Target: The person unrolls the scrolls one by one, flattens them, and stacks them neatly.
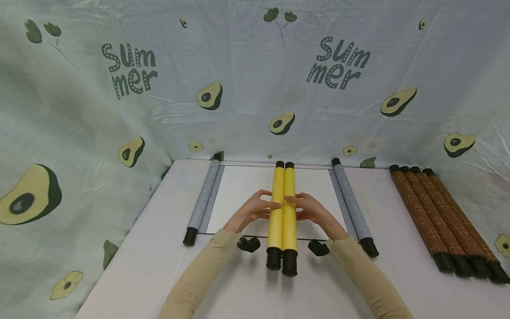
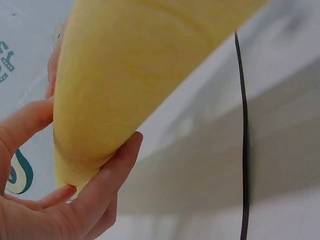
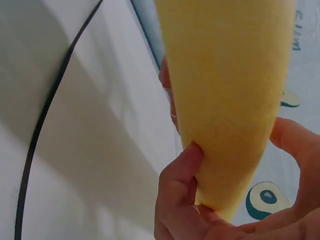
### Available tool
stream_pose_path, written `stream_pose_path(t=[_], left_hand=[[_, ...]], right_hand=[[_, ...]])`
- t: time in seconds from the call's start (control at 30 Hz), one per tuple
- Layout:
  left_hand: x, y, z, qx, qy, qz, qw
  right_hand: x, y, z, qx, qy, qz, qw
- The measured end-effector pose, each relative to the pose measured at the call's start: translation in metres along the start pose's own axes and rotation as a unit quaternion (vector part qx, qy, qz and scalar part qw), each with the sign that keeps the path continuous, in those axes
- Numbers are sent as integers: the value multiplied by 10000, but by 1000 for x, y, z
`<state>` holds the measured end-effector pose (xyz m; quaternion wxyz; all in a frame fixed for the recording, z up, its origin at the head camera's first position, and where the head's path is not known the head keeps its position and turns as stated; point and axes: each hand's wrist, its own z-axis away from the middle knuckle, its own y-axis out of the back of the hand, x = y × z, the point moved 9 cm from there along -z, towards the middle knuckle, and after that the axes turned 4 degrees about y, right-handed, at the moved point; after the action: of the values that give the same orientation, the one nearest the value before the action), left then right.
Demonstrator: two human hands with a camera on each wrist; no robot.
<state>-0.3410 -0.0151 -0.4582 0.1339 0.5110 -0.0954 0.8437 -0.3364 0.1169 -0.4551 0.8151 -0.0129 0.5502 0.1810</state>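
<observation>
Two yellow rolls with black end caps stand side by side in the middle of the head view, the left yellow roll [image 1: 275,230] touching or nearly touching the right yellow roll [image 1: 290,230]. My left hand [image 1: 256,207] grips the left one from its outer side, thumb on top. On the opposite side my right hand [image 1: 312,208] holds the other roll, its thumb also on top. Both rolls are raised above the table, with shadows under them. Each wrist view shows fingers [image 2: 107,182] and fingers [image 3: 180,175] curled against a yellow surface; the far fingers are partly hidden.
A white rectangle [image 1: 235,190] outlined in black lies behind the hands, flanked by a left grey roll [image 1: 204,195] and a right grey roll [image 1: 352,204]. Several brown patterned rolls [image 1: 442,217] lie at the right. Avocado-print sheeting [image 1: 247,57] hangs around the white table [image 1: 151,266].
</observation>
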Motion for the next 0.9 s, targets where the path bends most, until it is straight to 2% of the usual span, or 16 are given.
stream_pose_path(t=[0.2, 0.5, 0.9], left_hand=[[1, -4, 2, 52, 48, -391, 9992], [2, -7, 4, 216, -109, -728, 9971], [-5, 0, 3, 324, 106, -191, 9992]], right_hand=[[5, -1, -2, 165, -27, 407, 9990], [6, 1, -3, 337, -14, 408, 9986], [7, 5, -1, 202, 128, -26, 9997]])
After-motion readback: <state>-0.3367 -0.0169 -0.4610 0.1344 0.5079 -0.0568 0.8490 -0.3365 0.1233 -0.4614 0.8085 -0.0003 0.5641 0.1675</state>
